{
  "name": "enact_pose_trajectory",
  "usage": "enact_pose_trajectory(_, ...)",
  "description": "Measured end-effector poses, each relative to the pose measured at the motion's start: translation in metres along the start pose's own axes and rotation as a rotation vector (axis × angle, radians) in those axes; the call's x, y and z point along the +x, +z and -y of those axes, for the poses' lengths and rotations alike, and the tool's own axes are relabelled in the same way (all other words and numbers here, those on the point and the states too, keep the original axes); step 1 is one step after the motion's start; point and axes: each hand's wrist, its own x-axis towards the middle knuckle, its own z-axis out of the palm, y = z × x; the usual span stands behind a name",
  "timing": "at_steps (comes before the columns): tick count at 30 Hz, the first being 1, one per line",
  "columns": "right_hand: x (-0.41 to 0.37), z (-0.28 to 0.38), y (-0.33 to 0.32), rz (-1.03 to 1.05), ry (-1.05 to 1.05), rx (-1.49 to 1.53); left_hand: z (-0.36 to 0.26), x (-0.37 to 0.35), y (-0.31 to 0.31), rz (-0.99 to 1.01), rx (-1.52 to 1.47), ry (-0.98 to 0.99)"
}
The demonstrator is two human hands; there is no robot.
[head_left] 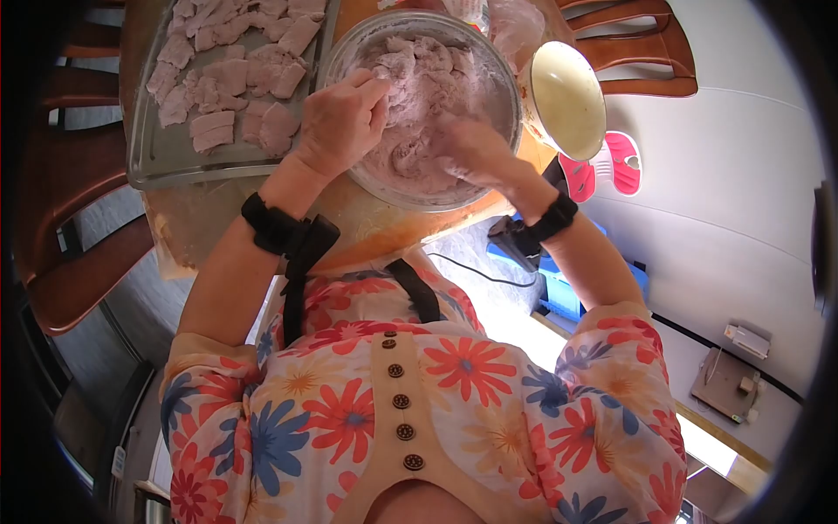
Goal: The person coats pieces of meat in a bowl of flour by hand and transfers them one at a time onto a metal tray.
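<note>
1. A floral shirt with a row of dark buttons is seen closest to the lens, at the bottom of the view.
2. Black wristbands are worn on both forearms: left band, right band.
3. A glass bowl is set on the wooden table, near its front edge, right in front of the body.
4. The bowl is filled with purple mash: pale grey-lilac, lumpy, sticky-looking, with some whole chunks left at the far side.
5. The left hand is held over the bowl's left rim. It is curled, fingers bent, tips pushed into the mash. Whether a lump is gripped cannot be told.
6. The right hand is sunk in the mash at the near right side of the bowl. It is smeared with paste and blurred, so how far it is open cannot be told.
7. A metal tray is placed just left of the bowl, touching or almost touching it. Flat pale-purple slices are spread over it, some overlapping.
8. A cream cup is seen tilted against the bowl's right side.
9. Wooden chairs are noted at the left and upper right.
</note>
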Motion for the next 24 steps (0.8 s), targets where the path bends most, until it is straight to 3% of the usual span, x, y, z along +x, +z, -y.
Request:
enact_pose_trajectory(5,0.008,-0.002,-0.003,-0.058,-0.153,0.083,-0.001,0.001,-0.001,-0.009,0.018,0.006)
enact_pose_trajectory(7,0.013,-0.006,-0.015,0.001,0.130,0.281,-0.001,0.000,-0.001,-0.015,0.019,0.003)
enact_pose_trajectory(8,0.015,-0.004,-0.015,0.004,0.131,0.281,-0.001,0.000,-0.001,-0.013,0.022,-0.003)
enact_pose_trajectory(10,0.021,0.009,-0.011,-0.330,-0.586,0.164,-0.001,0.000,0.001,-0.008,0.018,0.000)
enact_pose_trajectory(11,0.023,0.025,-0.014,-0.334,-0.583,0.164,-0.001,-0.001,0.002,-0.005,0.000,-0.015)
enact_pose_trajectory(13,0.025,0.064,-0.021,0.095,-0.226,0.112,-0.001,-0.001,0.001,-0.002,-0.013,-0.031)
enact_pose_trajectory(20,0.039,0.073,-0.012,0.161,-0.141,-0.127,-0.003,0.001,0.000,-0.017,-0.001,-0.030)
enact_pose_trajectory(22,0.041,0.055,-0.008,0.037,-0.180,0.218,-0.003,-0.001,-0.002,-0.015,0.014,-0.043)
enact_pose_trajectory(24,0.030,0.047,-0.029,-0.003,-0.182,0.273,-0.002,-0.002,-0.001,0.002,0.000,-0.027)
